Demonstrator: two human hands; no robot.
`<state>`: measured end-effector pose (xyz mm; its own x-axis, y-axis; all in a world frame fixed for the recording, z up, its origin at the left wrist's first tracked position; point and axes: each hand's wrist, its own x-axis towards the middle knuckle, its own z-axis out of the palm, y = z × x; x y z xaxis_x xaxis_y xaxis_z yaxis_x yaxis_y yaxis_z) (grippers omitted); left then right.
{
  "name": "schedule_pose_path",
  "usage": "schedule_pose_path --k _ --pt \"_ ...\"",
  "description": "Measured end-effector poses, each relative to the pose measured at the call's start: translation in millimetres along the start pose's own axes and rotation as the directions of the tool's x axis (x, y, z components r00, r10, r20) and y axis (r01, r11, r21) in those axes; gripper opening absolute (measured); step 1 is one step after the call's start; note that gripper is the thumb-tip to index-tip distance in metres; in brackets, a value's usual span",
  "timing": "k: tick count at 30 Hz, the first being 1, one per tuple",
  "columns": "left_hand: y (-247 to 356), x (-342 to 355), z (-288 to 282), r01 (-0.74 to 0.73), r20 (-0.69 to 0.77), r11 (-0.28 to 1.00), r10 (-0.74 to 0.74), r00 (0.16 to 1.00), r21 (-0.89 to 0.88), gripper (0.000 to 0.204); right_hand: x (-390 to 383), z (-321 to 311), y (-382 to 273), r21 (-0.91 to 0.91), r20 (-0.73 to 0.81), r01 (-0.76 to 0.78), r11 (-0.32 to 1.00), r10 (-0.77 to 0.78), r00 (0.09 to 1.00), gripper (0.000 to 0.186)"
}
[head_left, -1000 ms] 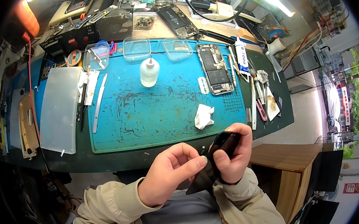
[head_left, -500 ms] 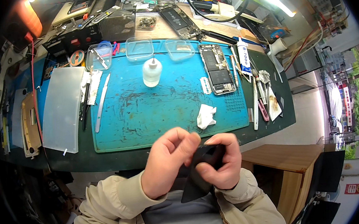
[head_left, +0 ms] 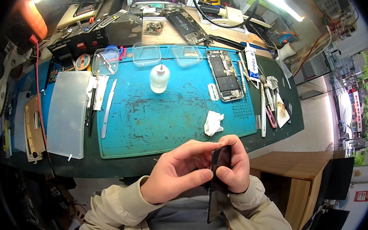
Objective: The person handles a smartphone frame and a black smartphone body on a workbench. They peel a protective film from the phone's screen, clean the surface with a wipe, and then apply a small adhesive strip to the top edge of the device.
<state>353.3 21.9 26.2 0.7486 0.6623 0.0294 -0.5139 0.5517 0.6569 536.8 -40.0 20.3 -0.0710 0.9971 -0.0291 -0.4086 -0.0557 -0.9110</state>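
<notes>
In front of my body, beyond the near edge of the bench, a thin black phone screen (head_left: 218,194) is held tilted, nearly edge-on. My right hand (head_left: 236,167) grips it along its right side, thumb on the dark face and fingers wrapped behind. My left hand (head_left: 175,172) touches it from the left, with the thumb at its edge and the index finger reaching its top corner. The remaining left fingers are partly hidden. A crumpled white tissue (head_left: 213,123) lies on the blue work mat (head_left: 150,126) just past my hands.
An opened phone (head_left: 225,75) lies at the mat's right, beside a glue tube (head_left: 251,64) and several tools. A clear dropper bottle (head_left: 160,79) stands mid-mat, with plastic boxes (head_left: 147,54) behind. A blade-like tool (head_left: 108,108) and a translucent sheet (head_left: 68,115) lie left.
The phone screen has turned more edge-on, its lower end swinging right. My left fingers have straightened from a curl, and the thumb now rests at its edge. The view has shifted slightly.
</notes>
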Motion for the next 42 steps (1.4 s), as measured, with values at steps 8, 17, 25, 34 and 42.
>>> schedule_pose_path --k 8,17,25,34,42 --pt "-13 -1 -8 -0.119 -0.004 0.993 0.119 0.993 -0.014 0.027 -1 5 -2 -0.083 0.038 0.031 0.996 -0.028 0.999 0.051" --pt "-7 4 -6 -0.065 -0.282 0.99 0.098 0.955 0.122 0.019 1 12 -6 -0.056 0.092 -0.048 0.997 0.053 0.994 0.049" --pt "7 -2 5 -0.056 -0.312 0.982 0.111 0.944 0.178 0.024 1 5 -5 -0.225 0.009 0.077 0.971 -0.077 0.997 0.049" --pt "-13 -13 0 0.052 -0.055 0.979 -0.064 0.996 -0.197 0.045 0 9 -1 -0.248 0.001 0.156 0.956 -0.161 0.987 0.051" --pt "-13 -13 -1 0.036 -0.048 0.98 -0.046 0.998 -0.198 0.035 -3 9 3 -0.27 0.052 0.216 0.938 -0.21 0.976 0.052"
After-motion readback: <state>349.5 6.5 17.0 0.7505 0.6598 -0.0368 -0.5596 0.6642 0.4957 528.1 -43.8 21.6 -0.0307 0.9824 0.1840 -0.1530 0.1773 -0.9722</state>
